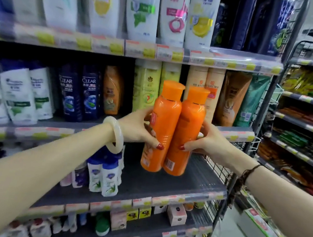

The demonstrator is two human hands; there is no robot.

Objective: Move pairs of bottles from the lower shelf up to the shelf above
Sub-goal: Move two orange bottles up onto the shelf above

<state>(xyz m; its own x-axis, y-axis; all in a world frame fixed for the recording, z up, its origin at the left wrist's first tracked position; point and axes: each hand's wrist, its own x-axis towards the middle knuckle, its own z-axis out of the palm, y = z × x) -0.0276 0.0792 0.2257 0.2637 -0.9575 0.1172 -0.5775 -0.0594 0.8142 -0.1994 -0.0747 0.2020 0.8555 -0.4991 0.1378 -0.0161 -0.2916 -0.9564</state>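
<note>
Though glossy and smooth, two cylindrical orange bottles [174,129] upright, touching.

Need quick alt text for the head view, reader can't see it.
Two hands, left hand and right hand, press two upright orange bottles together, held in the air above a bare grey shelf. Behind them, the shelf above holds shampoo bottles.

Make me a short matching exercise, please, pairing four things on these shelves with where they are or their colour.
Things:
1. orange bottles
2. CLEAR bottles
3. bangle
4. lemon-label bottle

Descriptions:
A. on the left wrist
B. dark blue, left of the hands
C. top shelf in view
D. held side by side between left hand and right hand

Pairs: 1-D, 2-B, 3-A, 4-C
</note>
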